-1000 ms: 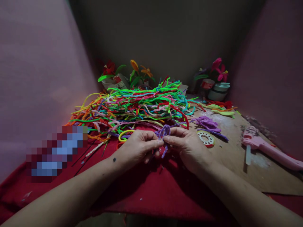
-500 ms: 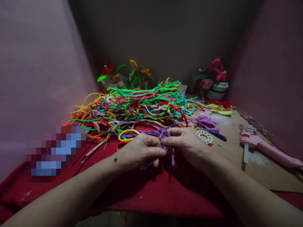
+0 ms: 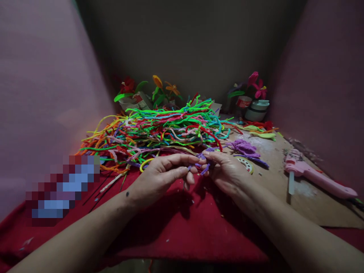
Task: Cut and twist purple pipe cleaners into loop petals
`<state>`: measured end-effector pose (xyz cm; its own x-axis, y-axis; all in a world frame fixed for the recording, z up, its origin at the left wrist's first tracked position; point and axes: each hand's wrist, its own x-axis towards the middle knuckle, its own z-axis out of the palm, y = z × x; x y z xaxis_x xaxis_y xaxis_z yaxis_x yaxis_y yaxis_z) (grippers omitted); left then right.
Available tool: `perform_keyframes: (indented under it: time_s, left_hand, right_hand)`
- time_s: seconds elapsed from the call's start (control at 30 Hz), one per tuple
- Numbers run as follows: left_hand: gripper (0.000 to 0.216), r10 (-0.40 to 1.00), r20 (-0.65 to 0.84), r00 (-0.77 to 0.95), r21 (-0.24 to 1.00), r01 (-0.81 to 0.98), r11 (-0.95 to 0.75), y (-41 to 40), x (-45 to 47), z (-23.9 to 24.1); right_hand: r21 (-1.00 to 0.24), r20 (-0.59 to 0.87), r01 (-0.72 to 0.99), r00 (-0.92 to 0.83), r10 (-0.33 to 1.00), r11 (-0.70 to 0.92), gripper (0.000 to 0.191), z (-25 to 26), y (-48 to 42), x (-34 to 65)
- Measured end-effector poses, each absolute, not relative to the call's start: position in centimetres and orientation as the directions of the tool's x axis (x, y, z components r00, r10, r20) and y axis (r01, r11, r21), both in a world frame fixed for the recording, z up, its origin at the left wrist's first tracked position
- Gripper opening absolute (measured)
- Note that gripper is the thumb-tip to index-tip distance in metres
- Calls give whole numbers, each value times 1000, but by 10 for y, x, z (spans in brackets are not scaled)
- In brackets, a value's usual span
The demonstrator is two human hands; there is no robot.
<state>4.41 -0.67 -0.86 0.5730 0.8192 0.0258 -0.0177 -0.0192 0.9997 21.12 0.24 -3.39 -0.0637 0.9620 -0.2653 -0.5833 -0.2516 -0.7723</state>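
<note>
Between my two hands is a bent purple pipe cleaner, held above the red cloth. My left hand pinches one part of it between thumb and fingers. The thumb and fingers of my right hand are closed on the upper part, close to my left fingertips. My fingers cover some of the purple piece, so its full shape is hidden. Behind my hands lies a large heap of coloured pipe cleaners. Yellow-handled scissors show partly behind my left hand.
On the cardboard at right lie a pink glue gun, purple looped pieces and a round holed disc. Pipe-cleaner flowers stand at the back near a lidded jar. Red cloth covers the front; a pixelated patch hides something at left.
The purple pipe cleaner has turned between my fingers, and its hanging end no longer points straight down. My left hand has shifted slightly left and its fingers have straightened somewhat. The view has shifted slightly.
</note>
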Motion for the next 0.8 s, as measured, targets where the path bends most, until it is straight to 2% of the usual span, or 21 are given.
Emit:
perform_keyframes:
  time_s: [0.2,0.37,0.47,0.67,0.8]
  left_hand:
    - [22,805,131,579,989,-17,-148,-7,41,-5]
    - [12,810,342,477,892,107,-439,-3,38,-6]
    - [11,793,407,454,842,149,-518,-2,36,-6]
    - [9,899,228,374,862,351,-365,-7,45,-5]
    - [8,924,156,350,895,345,-282,-6,50,-10]
  right_hand:
    - [-738,-203,-620,-172,964,-266,8,-34,-1,210]
    - [-796,-180,-552,-171,969,-246,10,-39,-2,209]
    - [-826,-158,-513,-190,969,-235,13,-39,-3,209]
    - [-873,-102,-453,-189,977,-179,15,-35,-10,205]
    - [-917,-73,-381,-143,987,-123,18,-35,-14,200]
